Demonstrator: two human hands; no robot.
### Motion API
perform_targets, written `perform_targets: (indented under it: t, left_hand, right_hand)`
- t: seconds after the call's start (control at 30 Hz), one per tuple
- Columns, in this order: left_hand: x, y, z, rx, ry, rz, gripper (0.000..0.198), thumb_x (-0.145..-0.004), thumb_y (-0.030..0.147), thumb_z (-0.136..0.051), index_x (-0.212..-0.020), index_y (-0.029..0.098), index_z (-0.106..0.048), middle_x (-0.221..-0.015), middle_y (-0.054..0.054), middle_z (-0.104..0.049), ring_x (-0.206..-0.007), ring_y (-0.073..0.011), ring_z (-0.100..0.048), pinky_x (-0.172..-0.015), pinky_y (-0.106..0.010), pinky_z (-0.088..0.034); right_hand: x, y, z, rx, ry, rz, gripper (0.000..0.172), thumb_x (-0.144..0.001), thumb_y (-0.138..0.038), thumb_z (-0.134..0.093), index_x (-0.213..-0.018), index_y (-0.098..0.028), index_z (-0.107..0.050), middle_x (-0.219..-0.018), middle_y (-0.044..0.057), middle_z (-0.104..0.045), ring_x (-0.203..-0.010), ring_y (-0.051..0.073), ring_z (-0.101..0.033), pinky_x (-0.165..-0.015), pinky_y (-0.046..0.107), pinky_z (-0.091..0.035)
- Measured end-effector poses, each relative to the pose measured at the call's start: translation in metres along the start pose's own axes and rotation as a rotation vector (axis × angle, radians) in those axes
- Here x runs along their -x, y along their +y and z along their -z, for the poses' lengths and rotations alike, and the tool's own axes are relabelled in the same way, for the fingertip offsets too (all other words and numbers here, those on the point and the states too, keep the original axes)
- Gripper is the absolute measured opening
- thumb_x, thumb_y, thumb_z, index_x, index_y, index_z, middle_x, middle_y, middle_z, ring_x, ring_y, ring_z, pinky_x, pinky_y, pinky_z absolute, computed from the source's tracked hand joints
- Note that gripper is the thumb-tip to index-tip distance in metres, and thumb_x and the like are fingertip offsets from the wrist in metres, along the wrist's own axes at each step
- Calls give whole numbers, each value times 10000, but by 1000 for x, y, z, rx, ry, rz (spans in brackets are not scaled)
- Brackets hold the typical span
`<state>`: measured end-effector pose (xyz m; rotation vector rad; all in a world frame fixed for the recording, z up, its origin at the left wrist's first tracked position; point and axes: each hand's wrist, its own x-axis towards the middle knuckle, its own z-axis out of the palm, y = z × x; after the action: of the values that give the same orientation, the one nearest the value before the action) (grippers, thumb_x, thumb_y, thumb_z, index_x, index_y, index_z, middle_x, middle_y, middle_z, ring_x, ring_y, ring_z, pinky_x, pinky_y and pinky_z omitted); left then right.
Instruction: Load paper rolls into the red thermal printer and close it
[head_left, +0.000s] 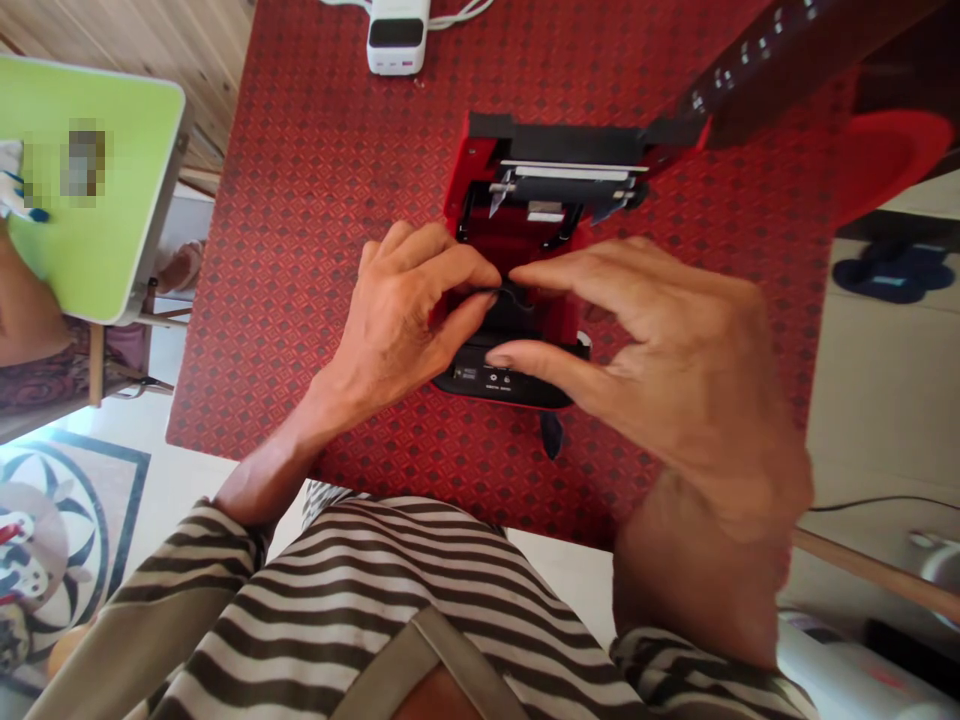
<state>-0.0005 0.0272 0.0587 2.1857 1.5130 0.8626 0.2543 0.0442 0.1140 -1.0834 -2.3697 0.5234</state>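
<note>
Nearest to us, the striped sleeves [187,590] of our shirt came into the picture from below. Our left hand [394,325] made a narrow grip: the thumb and the fingers pinched a thin black cord [510,295], or maybe a strip; we could not tell which exactly. Our right hand [675,385] kept a wide grip and held nothing that we could see. Its thumb [517,358] lay at the black front panel [502,385], and its index finger [570,270] came very near the cord from the other side.

The cord was in the middle of a red-and-black machine [525,200], between both hands. The long axis of this machine ran away from us, with the panel at the near end and the open inner part at the far end. The left hand was the one on the cord, so it was the nearer hand.

Under the machine lay a red patterned cloth [277,300] on the counter. Farther away stood a white box [397,35] with cables. To the left we saw a green table top [97,190] and another person's arm [22,300].
</note>
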Motion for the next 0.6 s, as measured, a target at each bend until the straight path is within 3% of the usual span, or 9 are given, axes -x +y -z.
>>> perform_targets:
  t: [0.13, 0.33, 0.6]
  left_hand:
    - [0, 6, 0, 9, 6, 26, 144, -1290, 406, -783, -1209, 325, -871, -1156, -105, -786, -1263, -387, -741, -1203, -687, -641]
    - [1, 17, 4, -36, 9, 27, 119, -1283, 375, -799, -1202, 345, -882, -1170, -97, -769, -1307, -406, -758, -1213, -693, -615]
    - [19, 19, 9, -76, 91, -113, 196, -1310, 416, -737, -1255, 365, -918, -1160, -72, -843, -1238, -372, -755, -1117, -615, -592]
  right_hand:
    - [2, -7, -12, 123, 37, -67, 171, -1237, -356, -774, -1321, -357, -923, -1219, 117, -912, -1231, 433, -844, -1132, 642, -694]
    - [7, -15, -15, 238, 74, -107, 390, -1307, -266, -556, -1153, -317, -912, -1103, 135, -869, -1152, 405, -824, -1076, 595, -691]
    - [35, -18, -10, 191, 99, -75, 260, -1263, -220, -687, -1205, -376, -887, -1160, 73, -910, -1116, 364, -866, -1006, 546, -693]
